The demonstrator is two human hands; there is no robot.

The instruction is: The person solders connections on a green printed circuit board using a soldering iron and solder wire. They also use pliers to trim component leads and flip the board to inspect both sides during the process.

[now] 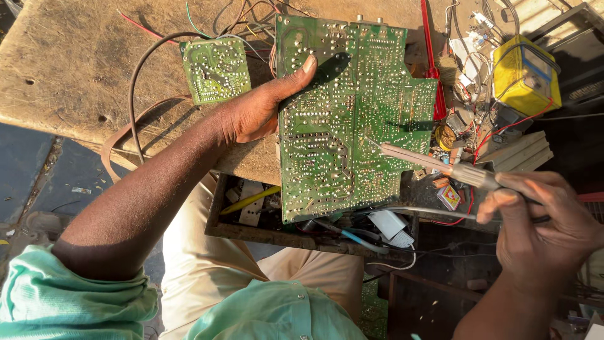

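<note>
My left hand (261,107) grips the left edge of a large green circuit board (352,119), solder side up, thumb lying across its top face. The board is tilted over the front edge of a worn wooden bench (69,69). My right hand (544,220) holds a soldering iron (440,165) like a pen. Its thin metal tip touches the board near the middle right. A grey cable runs from the iron back under the board.
A smaller green circuit board (216,69) with wires lies on the bench at the upper left. A yellow multimeter (525,75), a red-handled tool (434,63) and loose parts crowd the right. An open drawer (296,223) of bits sits under the board.
</note>
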